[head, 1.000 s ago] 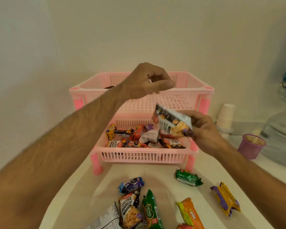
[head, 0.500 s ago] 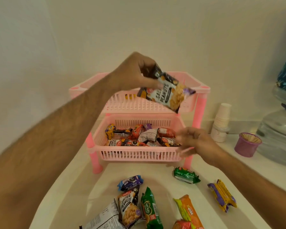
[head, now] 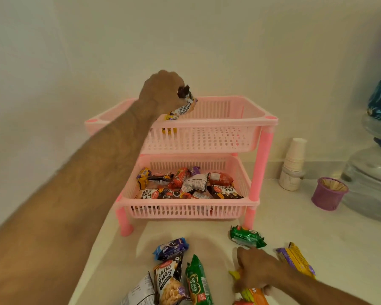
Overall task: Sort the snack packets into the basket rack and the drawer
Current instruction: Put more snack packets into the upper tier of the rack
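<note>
This looks like a pantry or tea corner of a home or small office. A plain cream counter [head: 317, 227] meets bare painted walls [head: 207, 40] in a corner. At 3 o'clock stands a large clear water-dispenser jar [head: 370, 183], with a stack of paper cups [head: 294, 157] and a small lined purple bin [head: 327, 194] beside it. A pink two-tier basket rack [head: 207, 137] at 12 o'clock holds snack packets [head: 185, 183].

Salted-peanuts packet [head: 183, 108] hangs tilted over pink basket rack's [head: 209, 137] upper tier.
</note>
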`<state>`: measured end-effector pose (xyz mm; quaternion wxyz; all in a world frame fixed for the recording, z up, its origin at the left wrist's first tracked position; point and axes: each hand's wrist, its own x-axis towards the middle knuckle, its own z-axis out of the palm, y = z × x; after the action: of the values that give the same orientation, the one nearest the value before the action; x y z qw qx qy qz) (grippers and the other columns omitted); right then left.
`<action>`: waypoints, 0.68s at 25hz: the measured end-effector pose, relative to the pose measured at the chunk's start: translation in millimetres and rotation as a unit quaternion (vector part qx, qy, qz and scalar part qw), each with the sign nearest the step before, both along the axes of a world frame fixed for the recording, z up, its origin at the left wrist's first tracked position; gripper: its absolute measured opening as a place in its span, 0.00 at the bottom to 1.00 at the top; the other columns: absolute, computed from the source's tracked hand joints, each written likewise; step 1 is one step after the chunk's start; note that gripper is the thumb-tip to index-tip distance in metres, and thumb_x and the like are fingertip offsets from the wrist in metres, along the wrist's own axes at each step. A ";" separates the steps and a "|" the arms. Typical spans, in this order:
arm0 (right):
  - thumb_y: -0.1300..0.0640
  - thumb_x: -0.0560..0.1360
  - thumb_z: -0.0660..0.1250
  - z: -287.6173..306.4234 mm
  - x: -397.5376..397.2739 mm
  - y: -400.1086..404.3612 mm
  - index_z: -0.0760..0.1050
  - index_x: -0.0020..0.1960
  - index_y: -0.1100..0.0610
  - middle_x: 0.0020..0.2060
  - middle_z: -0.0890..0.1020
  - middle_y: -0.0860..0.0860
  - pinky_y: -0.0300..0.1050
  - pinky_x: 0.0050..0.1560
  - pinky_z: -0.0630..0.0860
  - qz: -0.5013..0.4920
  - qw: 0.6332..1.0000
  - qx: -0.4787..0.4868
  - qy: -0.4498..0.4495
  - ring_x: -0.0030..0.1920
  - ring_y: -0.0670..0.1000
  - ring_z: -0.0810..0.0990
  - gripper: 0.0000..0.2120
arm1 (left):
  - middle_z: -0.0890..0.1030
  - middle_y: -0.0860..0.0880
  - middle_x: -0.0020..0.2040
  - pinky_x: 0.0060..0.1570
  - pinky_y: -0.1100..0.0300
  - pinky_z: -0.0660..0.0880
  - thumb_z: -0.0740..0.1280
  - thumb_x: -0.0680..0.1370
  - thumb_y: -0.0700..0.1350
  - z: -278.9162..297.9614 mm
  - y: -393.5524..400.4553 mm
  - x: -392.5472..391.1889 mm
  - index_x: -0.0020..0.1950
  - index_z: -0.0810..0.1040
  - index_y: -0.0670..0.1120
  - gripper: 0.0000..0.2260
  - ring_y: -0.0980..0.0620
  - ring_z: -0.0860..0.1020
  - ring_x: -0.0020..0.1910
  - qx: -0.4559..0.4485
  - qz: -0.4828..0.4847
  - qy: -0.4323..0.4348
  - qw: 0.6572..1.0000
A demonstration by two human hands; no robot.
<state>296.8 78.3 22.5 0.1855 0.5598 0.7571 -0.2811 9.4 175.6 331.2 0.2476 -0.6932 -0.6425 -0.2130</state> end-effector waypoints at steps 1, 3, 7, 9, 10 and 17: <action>0.38 0.60 0.76 -2.6 -0.4 0.6 0.68 0.53 0.52 0.50 0.73 0.49 0.46 0.30 0.79 0.018 1.000 0.021 -0.009 0.40 0.51 0.82 0.30 | 0.82 0.42 0.51 0.47 0.50 0.74 0.73 0.74 0.51 -6.7 5.9 2.0 0.56 0.82 0.44 0.15 0.40 0.78 0.51 -0.027 0.017 0.016 0.999; 0.38 0.62 0.74 -7.3 -0.9 3.0 0.69 0.58 0.51 0.52 0.77 0.49 0.46 0.42 0.77 0.049 0.995 0.079 -0.020 0.49 0.51 0.78 0.31 | 0.81 0.42 0.53 0.49 0.50 0.77 0.75 0.73 0.52 -14.5 15.4 5.4 0.57 0.82 0.44 0.17 0.41 0.79 0.50 -0.087 0.027 0.009 0.996; 0.42 0.61 0.70 2.1 -2.7 10.7 0.70 0.56 0.49 0.46 0.78 0.45 0.43 0.38 0.75 0.039 0.984 0.167 0.054 0.45 0.49 0.78 0.26 | 0.81 0.44 0.58 0.51 0.53 0.77 0.76 0.74 0.49 -17.5 25.6 3.4 0.62 0.80 0.46 0.18 0.46 0.79 0.49 -0.187 -0.032 -0.032 0.981; 0.41 0.60 0.70 17.6 -4.0 16.7 0.70 0.55 0.47 0.42 0.76 0.43 0.40 0.34 0.72 0.024 0.974 0.202 0.102 0.41 0.47 0.77 0.26 | 0.82 0.45 0.58 0.52 0.53 0.78 0.74 0.75 0.51 -19.5 24.8 3.4 0.64 0.79 0.47 0.19 0.47 0.80 0.50 -0.210 -0.054 -0.061 0.974; 0.40 0.60 0.69 28.1 -4.9 19.4 0.69 0.56 0.45 0.40 0.75 0.42 0.38 0.33 0.70 0.019 0.966 0.222 0.128 0.39 0.45 0.76 0.26 | 0.83 0.47 0.56 0.53 0.53 0.78 0.74 0.74 0.56 -19.2 22.6 3.8 0.64 0.79 0.47 0.22 0.48 0.81 0.50 -0.209 -0.064 -0.079 0.973; 0.57 0.64 0.82 129.3 -18.8 28.0 0.71 0.53 0.43 0.45 0.81 0.46 0.36 0.34 0.78 -0.137 0.817 0.275 0.488 0.37 0.46 0.83 0.26 | 0.84 0.50 0.39 0.42 0.49 0.81 0.73 0.73 0.60 -22.6 -18.6 33.3 0.49 0.85 0.43 0.20 0.53 0.82 0.37 0.022 -0.315 -0.210 0.925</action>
<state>278.0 106.4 151.8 -0.4103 0.4753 0.7095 -0.3201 42.7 157.0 308.5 0.0423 -0.7939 -0.4235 -0.4343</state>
